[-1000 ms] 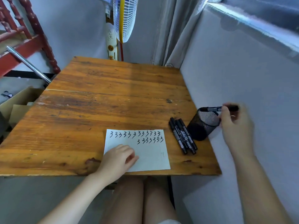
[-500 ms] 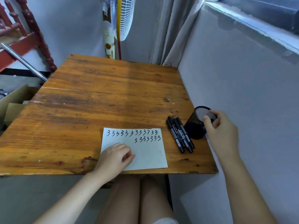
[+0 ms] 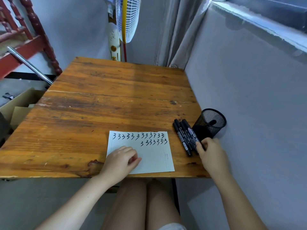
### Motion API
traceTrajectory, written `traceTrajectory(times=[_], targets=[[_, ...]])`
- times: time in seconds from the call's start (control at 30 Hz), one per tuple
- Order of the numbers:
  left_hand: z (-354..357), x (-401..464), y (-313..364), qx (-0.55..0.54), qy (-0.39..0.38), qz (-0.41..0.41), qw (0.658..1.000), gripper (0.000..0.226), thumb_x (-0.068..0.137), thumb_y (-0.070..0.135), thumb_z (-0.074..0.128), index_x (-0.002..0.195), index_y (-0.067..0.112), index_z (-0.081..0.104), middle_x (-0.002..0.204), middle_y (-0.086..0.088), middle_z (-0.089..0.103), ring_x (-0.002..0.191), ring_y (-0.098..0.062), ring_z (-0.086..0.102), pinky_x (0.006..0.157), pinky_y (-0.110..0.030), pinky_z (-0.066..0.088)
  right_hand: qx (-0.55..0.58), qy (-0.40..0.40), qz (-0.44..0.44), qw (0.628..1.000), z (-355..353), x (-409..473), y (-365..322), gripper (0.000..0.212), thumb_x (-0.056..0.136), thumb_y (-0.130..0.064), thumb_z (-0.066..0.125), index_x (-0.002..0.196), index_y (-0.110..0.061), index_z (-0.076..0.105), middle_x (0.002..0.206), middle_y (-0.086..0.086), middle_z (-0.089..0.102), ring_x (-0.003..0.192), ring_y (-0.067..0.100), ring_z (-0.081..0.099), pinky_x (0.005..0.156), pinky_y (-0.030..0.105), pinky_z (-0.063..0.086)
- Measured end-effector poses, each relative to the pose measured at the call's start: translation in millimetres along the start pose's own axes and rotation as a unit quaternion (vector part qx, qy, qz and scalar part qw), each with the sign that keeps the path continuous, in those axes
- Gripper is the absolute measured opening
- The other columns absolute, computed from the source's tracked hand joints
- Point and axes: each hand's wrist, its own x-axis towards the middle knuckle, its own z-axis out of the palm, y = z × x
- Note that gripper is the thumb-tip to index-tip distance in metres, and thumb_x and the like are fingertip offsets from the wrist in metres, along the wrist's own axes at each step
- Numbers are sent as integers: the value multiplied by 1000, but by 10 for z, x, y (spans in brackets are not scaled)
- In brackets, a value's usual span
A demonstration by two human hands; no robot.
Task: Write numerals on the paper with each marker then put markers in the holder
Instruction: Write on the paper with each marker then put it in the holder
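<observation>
Markers [image 3: 184, 136], three black ones, lie side by side on the right part of the desk [image 3: 103, 103], pointing away from the person and slightly left, between the paper and the holder. The right hand [image 3: 209, 152] has its fingers curled down over the near ends of these markers, with the thumb and forefinger closing on the rightmost one; whether that marker is lifted off the wood cannot be told. Just beyond the knuckles stands the holder [image 3: 209, 124], a black wire-mesh cup at the right edge of the desk, leaning toward the grey wall [image 3: 249, 105], its mouth open to the camera and the dark end of one marker showing inside it. The left hand [image 3: 122, 159] rests on the lower left part of the paper [image 3: 152, 156], fingers loosely bent, thumb out to the right, pinning the sheet without gripping anything. The paper lies near the front edge of the desk and bears two rows of handwritten 3s in black, the top row running across the sheet, the shorter second row under its right half. Beyond the far edge of the desk a white fan [image 3: 127, 19] stands before a grey curtain [image 3: 179, 30]. To the left are red wooden railings [image 3: 38, 35] and a cardboard box [image 3: 18, 105]. The person's bare knees show under the front edge of the desk.
</observation>
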Motion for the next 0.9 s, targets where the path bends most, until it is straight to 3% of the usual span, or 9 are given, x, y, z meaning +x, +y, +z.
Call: traceTrajectory(times=[0.1, 0.27, 0.37, 0.43, 0.53, 0.6, 0.7, 0.8, 0.9], targets=[[-53, -3, 32, -83, 5, -41, 996, 11, 82, 29, 62, 84, 21, 55, 75, 10, 53, 69, -9, 50, 55, -21, 40, 100, -21, -43, 994, -148, -97, -176, 19, 91, -34, 55, 99, -18, 63, 102, -2, 57, 83, 13, 56, 58, 20, 38], [-248, -55, 160, -160, 24, -70, 984, 54, 82, 34, 60, 128, 28, 31, 113, 20, 38, 94, -2, 46, 67, -15, 41, 252, -196, -77, 945, -228, -371, -514, 6, 87, -27, 63, 83, -24, 67, 75, -5, 70, 65, 2, 59, 55, 15, 41], [-301, -150, 169, -158, -54, -55, 984, 32, 86, 47, 48, 110, 27, 50, 103, 15, 52, 88, -2, 50, 68, -28, 48, 363, -266, -34, 893, -134, -440, -616, 11, 88, -20, 63, 78, -19, 69, 66, -1, 65, 46, 2, 46, 42, 13, 34], [-318, -215, 146, -131, -53, -48, 989, 35, 86, 52, 41, 94, 21, 55, 87, 7, 59, 74, -9, 54, 64, -41, 48, 449, -285, 27, 846, -53, -465, -684, 16, 89, -19, 60, 75, -16, 66, 63, 2, 57, 45, 6, 41, 39, 17, 30], [-341, -249, 189, -100, -57, -36, 993, 26, 90, 43, 42, 89, 19, 51, 77, 3, 62, 66, -17, 56, 55, -36, 42, 532, -332, 84, 775, 57, -545, -839, 25, 87, -36, 56, 81, -12, 60, 56, -2, 50, 42, 7, 36, 37, 17, 24], [-369, -241, 262, -86, -78, -15, 993, 22, 90, 41, 43, 80, 22, 46, 69, 5, 57, 63, -20, 55, 50, -30, 33, 526, -393, 52, 752, 128, -613, -962, 35, 81, -46, 54, 81, -12, 59, 48, -4, 48, 37, 7, 31, 37, 17, 19], [-472, -188, 299, -84, -140, -15, 986, 33, 90, 45, 39, 64, 24, 38, 56, 7, 44, 55, -17, 46, 46, -26, 26, 509, -435, 10, 743, 179, -614, -1096, 30, 92, -30, 52, 70, -10, 57, 42, -1, 46, 33, 7, 25, 35, 17, 17], [-635, -118, 303, -238, -241, -50, 940, 44, 87, 51, 31, 59, 17, 40, 51, 7, 32, 45, -6, 30, 45, -23, 23, 517, -451, -19, 728, 145, -506, -1104, 31, 95, -12, 43, 67, -8, 54, 38, 0, 46, 31, 7, 23, 33, 14, 17], [-732, -40, 362, -385, -318, -48, 865, 45, 89, 49, 28, 56, 19, 28, 46, 10, 24, 40, -8, 19, 41, -20, 19, 539, -482, -101, 683, 82, -428, -1087, 29, 89, -17, 47, 63, -17, 59, 38, -3, 44, 31, 6, 25, 34, 12, 20]])
